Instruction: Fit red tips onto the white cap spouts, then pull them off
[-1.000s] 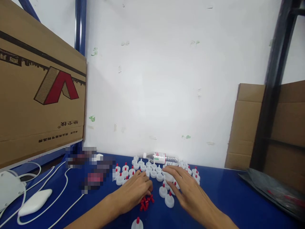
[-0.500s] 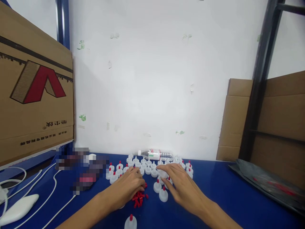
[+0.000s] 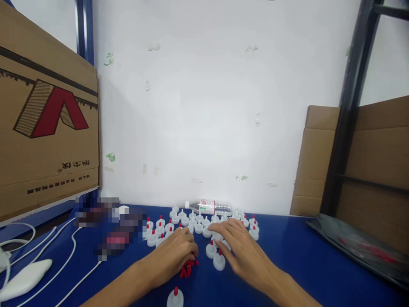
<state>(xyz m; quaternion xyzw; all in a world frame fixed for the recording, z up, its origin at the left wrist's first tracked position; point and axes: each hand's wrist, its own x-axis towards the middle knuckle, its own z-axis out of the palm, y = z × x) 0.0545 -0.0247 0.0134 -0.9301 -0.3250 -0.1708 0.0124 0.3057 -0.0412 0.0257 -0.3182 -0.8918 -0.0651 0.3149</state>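
Observation:
My left hand [image 3: 182, 249] bends over a small pile of red tips [image 3: 188, 270], its fingertips pressed together at the pile's far edge. Whatever they pinch is hidden. Across from it, my right hand [image 3: 239, 245] arches over the cluster of white nozzle caps. A white nozzle cap [image 3: 217, 236] shows between its thumb and curved fingers, partly covered by them. Just left of that thumb stand white caps with red tips [image 3: 219, 261]. Another red-tipped cap [image 3: 175, 298] is at the near edge of the view.
Several white nozzle caps [image 3: 198, 227] stand behind my hands, with red-tipped ones [image 3: 152, 238] at the left. A plastic bottle [image 3: 207, 207] lies against the wall. White cables [image 3: 75, 245] and a white device [image 3: 27, 279] are at left, a grey bag [image 3: 358, 245] at right.
My left hand has shifted slightly right and down over the red tips, covering more of them. My right hand has moved a little left and down.

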